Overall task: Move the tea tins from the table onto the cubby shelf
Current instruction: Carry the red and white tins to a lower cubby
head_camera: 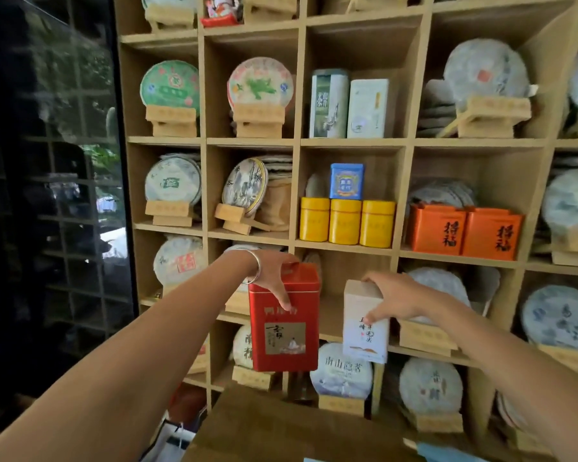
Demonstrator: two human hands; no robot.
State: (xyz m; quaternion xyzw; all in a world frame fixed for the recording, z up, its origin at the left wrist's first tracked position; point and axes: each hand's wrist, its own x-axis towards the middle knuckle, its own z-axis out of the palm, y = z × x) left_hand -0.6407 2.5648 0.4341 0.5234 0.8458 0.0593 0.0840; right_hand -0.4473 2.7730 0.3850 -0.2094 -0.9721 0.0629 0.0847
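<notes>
At the far left is a dark glass panel (64, 195) with reflections of greenery and a grid pattern. Beside it, a light wooden cubby shelf (297, 141) fills the rest of the view. Its left columns hold round paper-wrapped tea cakes (169, 85) propped on small wooden stands.

The left hand (274, 276), with a silver bangle (256, 266) on the wrist, reaches forward and grips a tall red tea tin (286, 320) from the top, thumb down its front. The tin is upright and held in the air in front of an open cubby in the shelf's middle column.

Just to the right, the right hand (397, 296) grasps a slimmer white tea tin (364, 323) by its upper end, fingers over the top and thumb on its front. This tin is also upright, held before the same cubby, beside the red one but not touching it.

Above them, one cubby holds three yellow round canisters (346, 221) in a row with a blue tin (346, 181) standing on top. The cubby above that holds two tall pale tins (349, 105) side by side.

Further right, two orange boxes (464, 230) with black characters sit together, and more wrapped tea cakes fill the remaining cubbies.

At the bottom centre, the brown counter (281, 428) edge shows below the hands.
</notes>
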